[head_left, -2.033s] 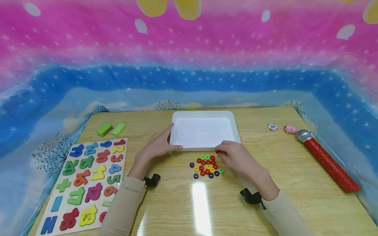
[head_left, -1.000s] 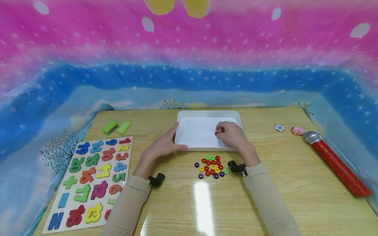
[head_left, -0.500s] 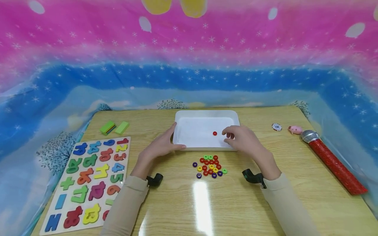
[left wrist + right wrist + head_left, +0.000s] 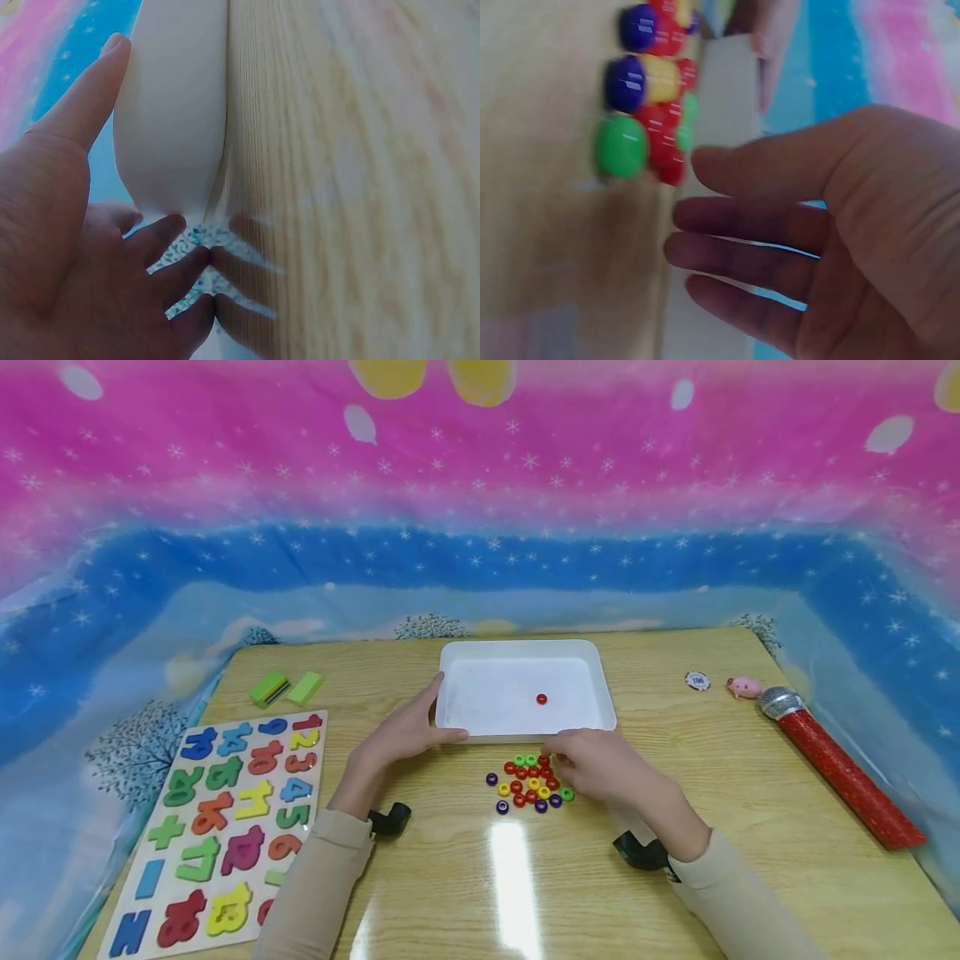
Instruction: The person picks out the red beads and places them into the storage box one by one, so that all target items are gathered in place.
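A white tray lies at the back of the table, with one red ring-shaped bead inside. My left hand spans the tray's near left corner, thumb along the front wall. In the left wrist view its thumb touches the tray rim and the other fingers spread at the tray's end. In front of the tray lies a cluster of red, green, yellow and purple beads. My right hand is at the cluster's far right side, fingertips beside a red bead. The right wrist view shows thumb and fingers loosely bent, apart, nothing between them.
A number puzzle board lies on the left, with green blocks behind it. On the right are a poker chip, a pink toy pig and a red glittery microphone. A patterned cloth backdrop surrounds the table.
My right hand has carried a red bead into the tray, let it go and come back to the cluster. My left hand stays at the tray corner.
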Tool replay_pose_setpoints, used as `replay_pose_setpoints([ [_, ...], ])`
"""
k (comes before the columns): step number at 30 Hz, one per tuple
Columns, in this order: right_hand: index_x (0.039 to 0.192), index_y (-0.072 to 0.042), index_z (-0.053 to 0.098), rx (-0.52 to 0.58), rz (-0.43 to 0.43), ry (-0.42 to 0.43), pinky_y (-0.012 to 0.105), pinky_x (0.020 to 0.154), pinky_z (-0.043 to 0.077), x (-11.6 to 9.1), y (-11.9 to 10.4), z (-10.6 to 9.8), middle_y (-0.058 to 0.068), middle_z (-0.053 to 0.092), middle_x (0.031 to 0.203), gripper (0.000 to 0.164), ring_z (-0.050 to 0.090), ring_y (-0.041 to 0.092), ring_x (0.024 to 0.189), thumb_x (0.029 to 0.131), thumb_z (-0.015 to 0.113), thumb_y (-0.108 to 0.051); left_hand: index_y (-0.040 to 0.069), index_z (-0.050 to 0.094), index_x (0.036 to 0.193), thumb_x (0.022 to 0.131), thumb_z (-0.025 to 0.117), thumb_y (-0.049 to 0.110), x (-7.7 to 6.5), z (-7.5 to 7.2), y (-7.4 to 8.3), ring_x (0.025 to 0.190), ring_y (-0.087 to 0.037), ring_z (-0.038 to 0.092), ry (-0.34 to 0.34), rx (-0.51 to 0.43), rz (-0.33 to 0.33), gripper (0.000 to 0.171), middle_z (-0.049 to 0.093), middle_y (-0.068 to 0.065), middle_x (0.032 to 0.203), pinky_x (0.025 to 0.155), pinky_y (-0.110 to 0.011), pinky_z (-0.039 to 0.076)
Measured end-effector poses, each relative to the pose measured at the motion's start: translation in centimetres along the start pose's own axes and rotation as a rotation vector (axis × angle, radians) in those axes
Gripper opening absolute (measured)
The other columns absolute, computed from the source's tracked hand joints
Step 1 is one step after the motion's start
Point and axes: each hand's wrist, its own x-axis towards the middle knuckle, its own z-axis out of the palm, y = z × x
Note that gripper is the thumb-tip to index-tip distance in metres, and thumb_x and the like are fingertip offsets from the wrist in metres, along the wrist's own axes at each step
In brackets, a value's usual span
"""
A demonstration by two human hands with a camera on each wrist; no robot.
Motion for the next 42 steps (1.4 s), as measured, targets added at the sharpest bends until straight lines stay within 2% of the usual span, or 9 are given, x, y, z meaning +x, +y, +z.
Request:
replay_pose_setpoints([
  [4,0.105,-0.021,0.068,-0.067,-0.034,0.044,0.028,0.069,0.049,0.3,-0.2,1.0,-0.009,0.068,0.097,0.019,0.059,0.006,0.078,0.088,0.059,-0.017,0.031,-0.003,0.149,0.071,0.068,0.061,0.0,0.0,0.1,0.144,-0.021,0.016,0.001,0.004,0.007,0.11,0.009,0.003,0.157,0.113,-0.047,0.025],
  [10,0.102,-0.022,0.069,-0.096,-0.058,0.08,0.029,0.069,0.05,0.5,-0.3,1.5,-0.008,0.067,0.093,0.018,0.061,0.008,0.079,0.087,0.061,-0.016,0.031,-0.002,0.15,0.071,0.069,0.06,-0.1,0.1,0.1,0.144,-0.022,0.017,0.005,0.0,-0.001,0.11,0.009,0.002,0.157,0.113,-0.047,0.025],
  [16,0.099,-0.022,0.07,-0.116,-0.049,0.072,0.028,0.069,0.049,0.7,-0.5,1.7,-0.009,0.067,0.091,0.015,0.06,0.007,0.076,0.086,0.063,-0.016,0.03,-0.001,0.15,0.071,0.069,0.06,-0.1,0.0,0.0,0.143,-0.023,0.019,0.013,0.001,-0.003,0.11,0.011,0.001,0.157,0.111,-0.048,0.027],
  [24,0.086,-0.022,0.066,-0.128,-0.03,0.066,0.022,0.058,0.039,0.7,-0.5,1.7,-0.013,0.058,0.076,0.006,0.045,0.004,0.062,0.084,0.065,-0.017,0.032,0.0,0.15,0.07,0.069,0.061,0.0,0.1,0.0,0.143,-0.023,0.019,0.028,0.014,-0.018,0.109,0.012,0.002,0.157,0.111,-0.049,0.027],
  [33,0.084,-0.02,0.065,-0.14,-0.017,0.057,0.022,0.059,0.041,0.7,-0.8,1.6,-0.013,0.058,0.074,0.008,0.047,0.005,0.062,0.082,0.064,-0.012,0.034,0.0,0.149,0.07,0.068,0.063,0.0,0.2,-0.2,0.143,-0.024,0.019,0.034,0.022,-0.012,0.108,0.012,0.002,0.157,0.111,-0.05,0.027],
  [42,0.084,-0.019,0.064,-0.123,0.004,0.022,0.021,0.058,0.038,0.7,-1.0,1.7,-0.011,0.054,0.074,0.01,0.043,0.006,0.062,0.082,0.063,-0.009,0.035,-0.001,0.149,0.071,0.068,0.062,0.0,0.3,-0.3,0.143,-0.023,0.019,0.034,0.014,-0.007,0.107,0.011,0.003,0.157,0.111,-0.05,0.027],
])
